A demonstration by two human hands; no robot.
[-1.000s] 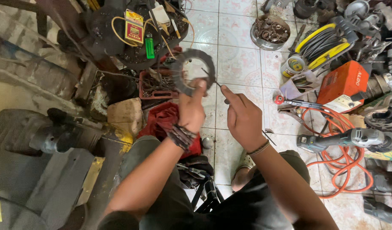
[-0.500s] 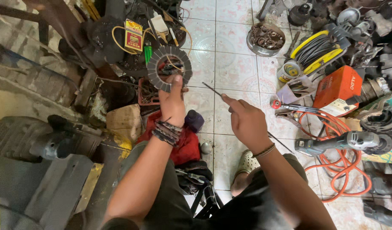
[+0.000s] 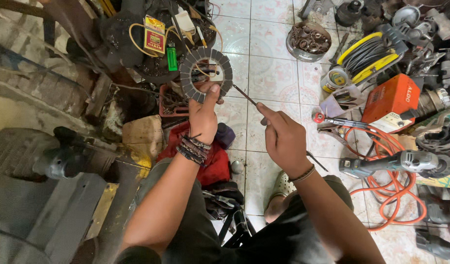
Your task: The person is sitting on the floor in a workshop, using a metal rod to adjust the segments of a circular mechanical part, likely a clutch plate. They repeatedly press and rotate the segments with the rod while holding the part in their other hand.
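Head view: a dark grey, toothed metal ring with a laminated rim (image 3: 206,74) is held up over the tiled floor (image 3: 271,58), its lower edge pinched in the grip of the left hand (image 3: 203,116). A thin, dark metal rod (image 3: 246,96) is pinched by the right hand (image 3: 282,138); its long axis runs up-left, the tip lying just beside the ring's right edge.

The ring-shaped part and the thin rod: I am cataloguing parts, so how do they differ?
The ring-shaped part is a grey, slotted, flat ring held up in the left hand. The thin rod is a straight, slim, dark rod in the right hand, its tip pointing towards the ring. Both look metal and are held above the tiled floor.
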